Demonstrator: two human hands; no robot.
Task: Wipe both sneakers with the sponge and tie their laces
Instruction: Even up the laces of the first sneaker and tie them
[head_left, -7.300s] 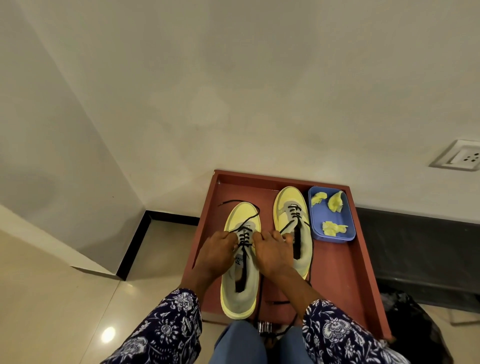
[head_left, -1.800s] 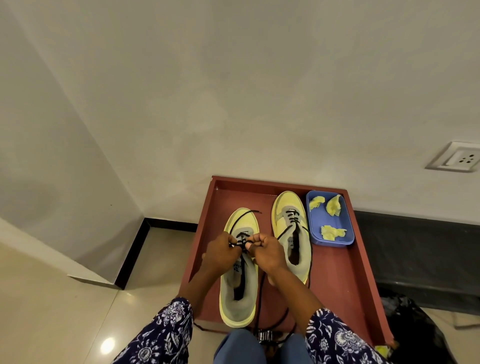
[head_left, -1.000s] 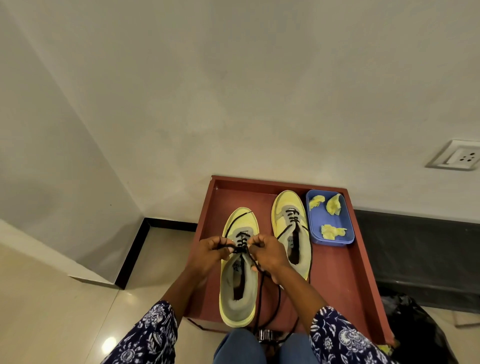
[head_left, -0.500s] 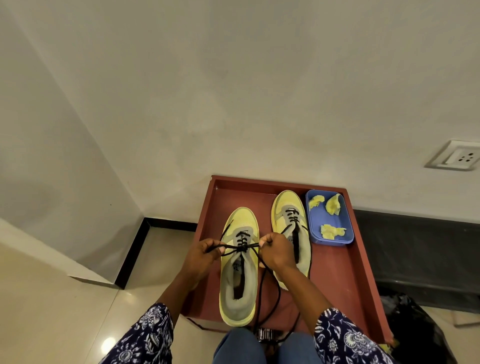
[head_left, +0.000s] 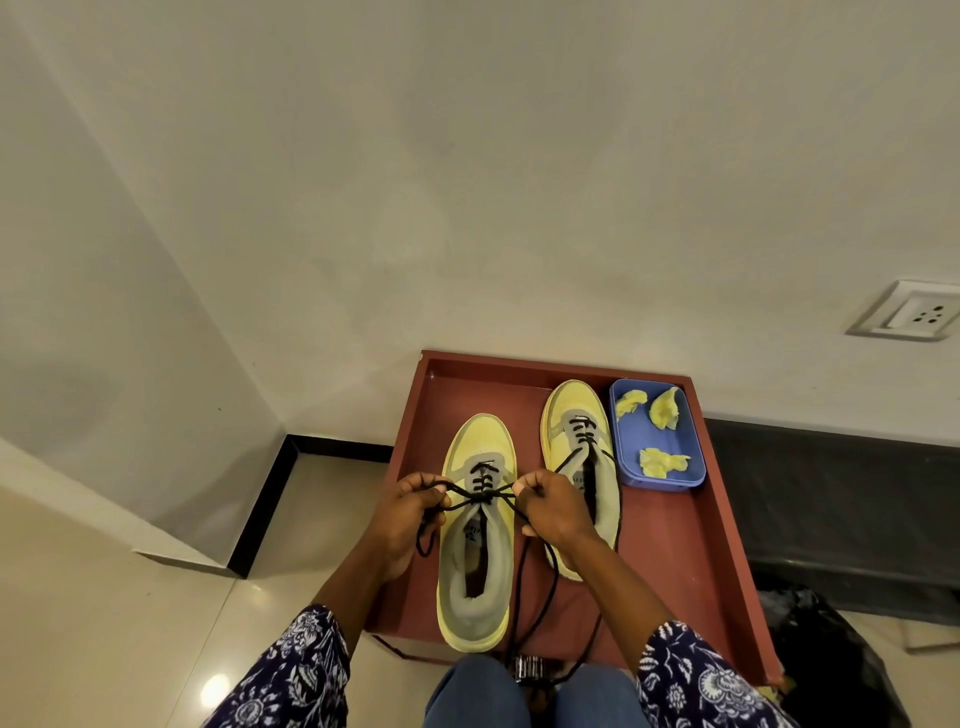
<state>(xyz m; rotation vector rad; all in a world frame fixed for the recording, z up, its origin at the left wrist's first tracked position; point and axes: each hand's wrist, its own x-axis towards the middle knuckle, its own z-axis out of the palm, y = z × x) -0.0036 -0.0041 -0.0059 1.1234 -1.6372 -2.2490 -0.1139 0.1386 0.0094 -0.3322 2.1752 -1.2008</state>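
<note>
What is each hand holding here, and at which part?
Both hold the left sneaker's black lace: the left hand and the right hand each pinch a strand beside the crossing.

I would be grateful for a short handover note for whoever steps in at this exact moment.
Left hand and right hand each pinch one side of the black lace, pulled sideways across the left sneaker.
Both sneakers sit in the red tray; the right sneaker lies beside the blue tub holding yellow sponge pieces.
Done: a first crossing on the left sneaker.
Left: finish that bow, then tie the right sneaker's loose lace. Whether wiping is finished cannot be told.
</note>
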